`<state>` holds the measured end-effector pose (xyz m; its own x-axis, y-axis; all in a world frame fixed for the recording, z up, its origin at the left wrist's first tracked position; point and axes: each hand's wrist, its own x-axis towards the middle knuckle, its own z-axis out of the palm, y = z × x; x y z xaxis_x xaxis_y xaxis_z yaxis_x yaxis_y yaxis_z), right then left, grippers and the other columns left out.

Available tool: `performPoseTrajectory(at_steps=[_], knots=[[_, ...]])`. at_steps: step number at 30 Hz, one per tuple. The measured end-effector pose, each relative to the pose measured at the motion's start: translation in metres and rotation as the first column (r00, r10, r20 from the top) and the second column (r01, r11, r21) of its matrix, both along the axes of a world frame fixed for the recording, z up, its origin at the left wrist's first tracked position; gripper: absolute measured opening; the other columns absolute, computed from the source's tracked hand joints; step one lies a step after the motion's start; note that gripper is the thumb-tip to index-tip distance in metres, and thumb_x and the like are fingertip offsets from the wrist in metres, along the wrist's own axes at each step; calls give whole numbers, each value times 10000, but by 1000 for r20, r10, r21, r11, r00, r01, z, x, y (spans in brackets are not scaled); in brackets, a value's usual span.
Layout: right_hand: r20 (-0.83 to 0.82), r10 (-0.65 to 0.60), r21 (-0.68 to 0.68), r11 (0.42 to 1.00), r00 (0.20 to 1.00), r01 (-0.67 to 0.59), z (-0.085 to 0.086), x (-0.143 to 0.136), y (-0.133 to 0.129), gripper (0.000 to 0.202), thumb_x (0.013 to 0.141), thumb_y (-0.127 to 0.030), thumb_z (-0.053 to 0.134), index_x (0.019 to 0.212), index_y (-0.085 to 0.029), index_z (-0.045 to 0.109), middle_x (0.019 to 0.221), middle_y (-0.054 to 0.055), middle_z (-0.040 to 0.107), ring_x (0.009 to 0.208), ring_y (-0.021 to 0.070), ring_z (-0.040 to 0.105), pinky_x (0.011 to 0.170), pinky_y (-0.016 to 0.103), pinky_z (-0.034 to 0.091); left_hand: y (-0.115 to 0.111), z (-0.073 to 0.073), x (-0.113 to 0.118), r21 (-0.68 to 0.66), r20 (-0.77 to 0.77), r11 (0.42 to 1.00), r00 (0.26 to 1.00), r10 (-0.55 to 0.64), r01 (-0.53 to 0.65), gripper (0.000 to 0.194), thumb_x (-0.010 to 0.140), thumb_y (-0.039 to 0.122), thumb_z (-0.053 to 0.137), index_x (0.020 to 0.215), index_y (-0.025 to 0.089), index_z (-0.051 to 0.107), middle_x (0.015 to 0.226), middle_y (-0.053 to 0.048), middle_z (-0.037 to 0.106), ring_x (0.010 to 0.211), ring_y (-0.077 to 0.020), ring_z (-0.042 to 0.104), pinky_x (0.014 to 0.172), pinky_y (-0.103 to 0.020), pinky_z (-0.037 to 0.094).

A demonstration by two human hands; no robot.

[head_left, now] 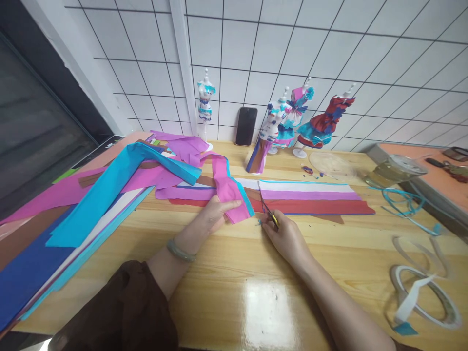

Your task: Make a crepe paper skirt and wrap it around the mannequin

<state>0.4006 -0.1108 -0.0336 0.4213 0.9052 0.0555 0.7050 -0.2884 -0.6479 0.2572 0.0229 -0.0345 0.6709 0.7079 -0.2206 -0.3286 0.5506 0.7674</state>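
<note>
My left hand (215, 213) is closed on a pink crepe paper strip (231, 192) with a turquoise edge, thumb on top near its lower end. In my right hand (287, 234) is a pair of scissors (272, 219) with black and yellow handles, blades pointing away from me just right of the strip's end. Whether the blades are apart is too small to tell. Behind the blades lie stacked long strips, white and purple (310, 194) over red (329, 207). Tiny turquoise scraps (260, 222) lie by the scissors' tip.
Several small dress forms (205, 97) in paper outfits stand along the tiled wall, with a phone (246, 126) leaning there. Crepe sheets (40, 253) cover the table's left side, a turquoise strip (95, 195) on top. Tape rolls (451, 312), turquoise ribbon (405, 202) and a glass jar (395, 170) are at right.
</note>
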Motion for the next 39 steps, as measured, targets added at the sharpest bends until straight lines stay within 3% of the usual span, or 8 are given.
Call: performPoseTrajectory(at_steps=[5,12,16,20,29,34,36,39], knots=[[39,2,17,1000,999,-3,-1,-1,1,147,804,-323,407,750,-207,481,659,25,599,590,167,543,541,247,356,0,2,1,-4,6,1000,1000,-8,8,397,530,107,757,898,145,613,813,-33,649,766,-156,599,796,-335,457],[99,-25,-27,999,995,28,-2,-2,5,94,751,-295,469,711,-212,449,610,11,575,558,168,534,524,248,343,-1,0,2,3,-13,1000,1000,-11,11,415,510,111,765,899,144,624,816,-31,662,810,-171,608,869,-367,427],[72,-19,-2,1000,997,19,-4,0,5,75,736,-268,473,784,-210,474,698,25,606,632,181,568,562,256,372,0,-1,2,9,-30,1000,999,-10,10,426,512,100,763,913,141,622,832,-44,664,805,-171,608,859,-365,441],[26,-51,20,999,998,50,-4,3,4,185,704,-276,517,876,-209,501,788,38,629,716,201,591,609,277,398,-1,0,2,12,-13,999,999,-33,33,398,534,95,751,907,150,622,810,-30,660,775,-156,606,850,-352,446],[-301,-92,161,976,949,146,7,-2,3,208,775,-383,488,811,-179,510,719,36,632,676,170,576,635,273,417,-2,-1,2,36,8,999,1000,-24,23,441,510,90,759,919,160,610,835,-24,651,810,-159,600,823,-330,449],[-341,27,149,989,940,26,21,-17,-3,319,827,-467,426,818,-170,541,648,7,564,614,143,510,591,252,387,-7,0,2,101,-50,994,997,50,-45,449,538,127,753,955,183,596,838,-15,636,797,-158,600,792,-339,461],[-384,29,138,990,923,26,24,-23,-4,345,802,-491,464,862,-166,564,660,8,567,628,150,517,593,257,393,-9,1,2,108,-52,992,996,76,-70,444,541,127,751,954,184,598,838,-15,634,788,-158,598,785,-345,463],[-494,-34,149,981,869,123,21,-27,-1,421,708,-488,599,970,-162,555,712,21,594,657,162,550,618,270,425,-12,1,3,122,-38,992,999,39,-34,431,534,127,756,937,163,608,840,-30,638,790,-166,595,788,-355,461]])
